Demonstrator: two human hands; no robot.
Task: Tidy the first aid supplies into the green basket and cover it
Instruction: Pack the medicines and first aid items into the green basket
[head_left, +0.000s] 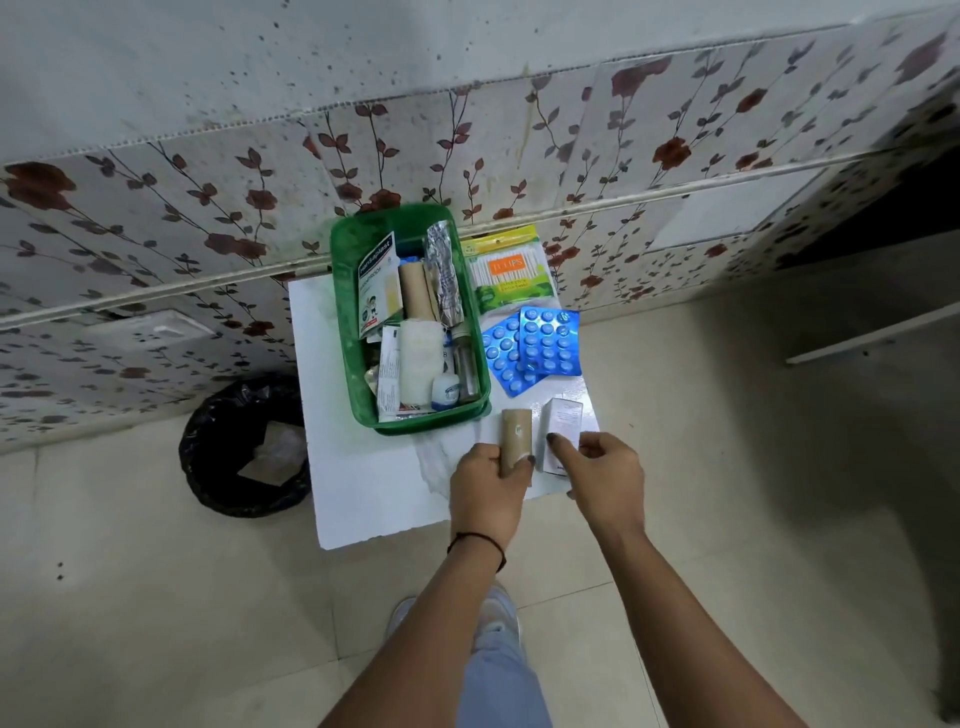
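Note:
The green basket (345, 312) stands on a small white table (358, 488) and holds a plaster box, a tan roll, a foil strip, gauze and a small bottle. My left hand (485, 493) grips a tan bandage roll (515, 434) just in front of the basket. My right hand (605, 478) touches a small white box (561, 423) lying beside the roll. Two blue pill blister packs (545, 345) lie to the right of the basket. Behind them a cotton swab pack (509, 273) leans at the wall.
A black-lined waste bin (244, 447) sits on the floor left of the table. The floral-tiled wall (208, 208) rises right behind the table. A grey ledge (872, 332) juts out at the right. My legs and shoes (498, 623) are below the table.

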